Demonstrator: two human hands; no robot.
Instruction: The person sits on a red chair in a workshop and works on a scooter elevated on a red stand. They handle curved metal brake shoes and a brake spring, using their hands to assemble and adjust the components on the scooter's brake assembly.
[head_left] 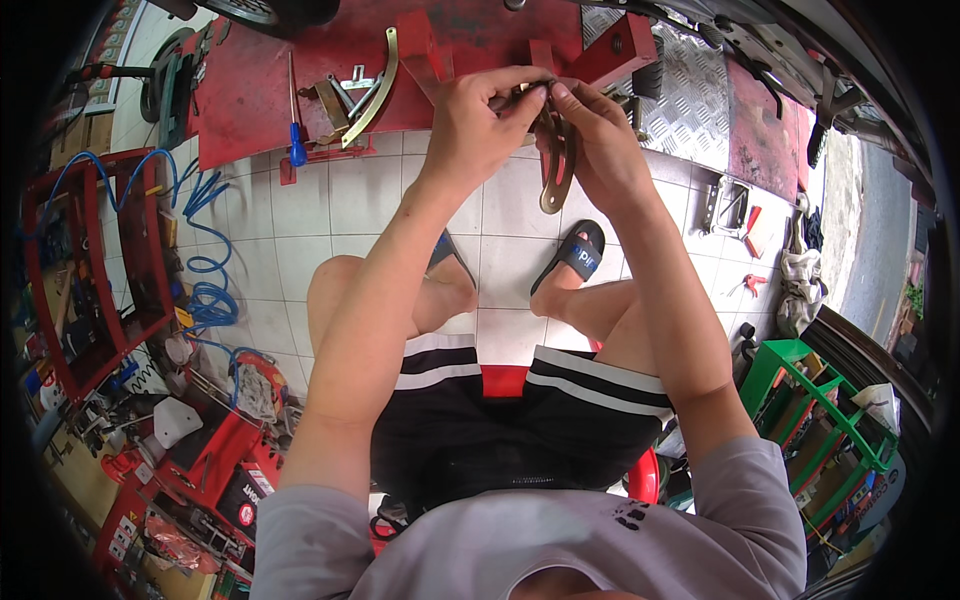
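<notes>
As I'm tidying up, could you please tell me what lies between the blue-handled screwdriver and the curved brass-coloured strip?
In the head view, a brownish metal piece and silver metal parts lie between them on the red platform.

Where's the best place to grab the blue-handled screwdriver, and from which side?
Probably by its thick blue handle, coming from the person's side, slightly left. The screwdriver lies with that handle at the near edge of the red platform and its thin shaft pointing away, while loose metal pieces crowd its right.

Room over tiles [510, 205], red posts [612, 52] ahead
</notes>
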